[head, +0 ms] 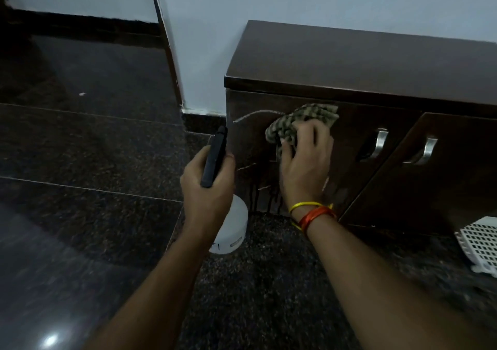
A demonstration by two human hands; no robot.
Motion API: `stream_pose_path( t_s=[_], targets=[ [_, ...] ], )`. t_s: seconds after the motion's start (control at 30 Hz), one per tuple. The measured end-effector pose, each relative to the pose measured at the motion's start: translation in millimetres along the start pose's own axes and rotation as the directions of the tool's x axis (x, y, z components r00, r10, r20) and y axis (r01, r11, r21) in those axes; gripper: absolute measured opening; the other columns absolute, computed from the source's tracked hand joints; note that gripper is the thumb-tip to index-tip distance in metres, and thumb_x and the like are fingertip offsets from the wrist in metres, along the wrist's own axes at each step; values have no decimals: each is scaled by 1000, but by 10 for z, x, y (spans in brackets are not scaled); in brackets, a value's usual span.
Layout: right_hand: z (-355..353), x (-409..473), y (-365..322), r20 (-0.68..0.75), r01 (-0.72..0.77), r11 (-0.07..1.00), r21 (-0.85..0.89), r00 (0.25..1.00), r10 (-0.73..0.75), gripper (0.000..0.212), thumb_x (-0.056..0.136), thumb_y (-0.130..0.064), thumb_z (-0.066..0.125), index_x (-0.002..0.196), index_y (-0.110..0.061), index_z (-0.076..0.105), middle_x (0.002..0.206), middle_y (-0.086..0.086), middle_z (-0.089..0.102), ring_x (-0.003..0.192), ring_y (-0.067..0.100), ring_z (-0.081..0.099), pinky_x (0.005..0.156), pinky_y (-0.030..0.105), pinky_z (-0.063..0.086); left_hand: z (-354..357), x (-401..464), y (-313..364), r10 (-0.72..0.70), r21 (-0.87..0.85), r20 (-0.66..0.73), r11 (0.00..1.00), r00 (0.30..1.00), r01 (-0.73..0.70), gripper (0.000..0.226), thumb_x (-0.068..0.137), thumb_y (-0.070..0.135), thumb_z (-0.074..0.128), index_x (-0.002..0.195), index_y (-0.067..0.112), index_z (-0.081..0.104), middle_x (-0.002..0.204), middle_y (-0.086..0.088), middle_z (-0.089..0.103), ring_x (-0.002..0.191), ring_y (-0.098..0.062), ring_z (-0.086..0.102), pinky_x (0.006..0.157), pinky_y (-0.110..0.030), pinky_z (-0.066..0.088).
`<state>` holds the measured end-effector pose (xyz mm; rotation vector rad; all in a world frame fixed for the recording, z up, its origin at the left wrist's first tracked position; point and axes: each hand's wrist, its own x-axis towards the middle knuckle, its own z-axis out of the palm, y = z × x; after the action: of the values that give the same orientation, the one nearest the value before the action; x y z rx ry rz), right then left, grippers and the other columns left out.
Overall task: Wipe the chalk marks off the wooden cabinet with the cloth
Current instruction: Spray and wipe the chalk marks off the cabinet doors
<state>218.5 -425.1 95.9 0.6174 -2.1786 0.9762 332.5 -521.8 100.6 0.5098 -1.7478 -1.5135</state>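
Dark brown wood makes up the cabinet [349,61], a low unit against the pale wall, and its left door panel is where the work is happening. On that panel the chalk marks [255,113] that remain lie mostly to the left of the wiping grip: one long curved line runs from beside the cloth up-and-left toward the door's edge, its long axis roughly level, and fainter short strokes sit below it, amid dark wet runs (spray, I would judge). The right hand [305,161] is the nearer one to all of these, fingers curled round the bunched checked cloth [304,119] and pressing it flat to the door; the cloth pokes out above and left of the knuckles, touching the curved line's right end. A sweep leftward along that line looks like the natural next stroke. The left hand [208,185] hangs just left of the door, clenched on a spray bottle [231,223] by its black trigger head.
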Motion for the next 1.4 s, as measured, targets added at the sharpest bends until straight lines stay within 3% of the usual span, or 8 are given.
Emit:
stream_pose_path(
  t_s=[0.1, 0.27, 0.4, 0.57, 0.87, 1.07, 1.23, 1.4],
  targets=[
    [86, -112, 41, 76, 60, 997, -39, 995, -57, 32, 77, -7, 64, 107, -12, 58, 114, 17, 54, 98, 38, 51, 82, 44, 46, -45, -25, -37, -9, 2, -9, 1000, 1000, 9, 24, 98, 15, 55, 84, -5, 56, 59, -9, 40, 54, -21, 37, 47, -26, 32],
    [51, 219, -325, -103, 101, 992, 68, 990, -94, 26, 80, -9, 65, 106, -8, 62, 109, 17, 55, 96, 33, 52, 82, 32, 39, -108, 26, -82, 44, 52, 16, 998, 999, -45, 20, 95, 22, 57, 82, 8, 59, 61, -13, 43, 57, -38, 41, 51, -44, 39],
    [147, 143, -246, -45, 170, 985, 7, 985, -169, 27, 80, -7, 65, 107, -9, 62, 112, 18, 56, 95, 33, 51, 81, 35, 42, -161, 21, -110, 73, 69, 20, 995, 997, -74, 22, 94, 24, 57, 85, 4, 59, 66, -19, 47, 64, -46, 47, 53, -54, 45],
    [294, -75, -119, 66, 203, 979, -25, 977, -201, 24, 81, -6, 62, 105, -10, 62, 111, 17, 56, 94, 30, 45, 75, 38, 46, -213, -13, -106, 52, 74, -1, 996, 999, -52, 21, 98, 15, 58, 83, 2, 58, 66, -24, 47, 62, -47, 48, 54, -53, 42],
    [361, 212, -406, -60, 323, 946, -37, 944, -325, 30, 84, -6, 60, 113, -11, 63, 110, 15, 59, 94, 26, 46, 76, 35, 49, -266, -11, -120, 43, 103, -21, 994, 999, -41, 27, 91, 27, 56, 81, 3, 59, 72, -28, 53, 62, -47, 50, 53, -57, 45],
    [545, -123, -177, 68, 387, 920, -60, 921, -383, 35, 80, -3, 66, 114, -9, 63, 113, 11, 48, 93, 29, 44, 75, 40, 50, -325, -33, -144, 18, 119, -20, 993, 1000, -15, 30, 91, 31, 56, 88, 1, 60, 79, -30, 55, 64, -47, 50, 56, -57, 47],
    [443, 184, -467, -41, 374, 927, -29, 926, -375, 35, 81, -3, 63, 116, -7, 62, 110, 15, 60, 94, 29, 46, 76, 39, 50, -351, -14, -124, 20, 110, -43, 994, 999, -15, 34, 90, 29, 56, 86, -5, 58, 78, -34, 53, 63, -50, 50, 54, -57, 46],
    [480, 289, -547, -49, 436, 889, -140, 894, -446, 36, 85, -5, 60, 120, -10, 61, 113, 12, 61, 90, 30, 53, 73, 41, 49, -374, -21, -148, 14, 116, -48, 993, 999, -8, 33, 90, 28, 56, 87, -4, 58, 76, -34, 54, 62, -49, 50, 54, -56, 45]
  ],
)
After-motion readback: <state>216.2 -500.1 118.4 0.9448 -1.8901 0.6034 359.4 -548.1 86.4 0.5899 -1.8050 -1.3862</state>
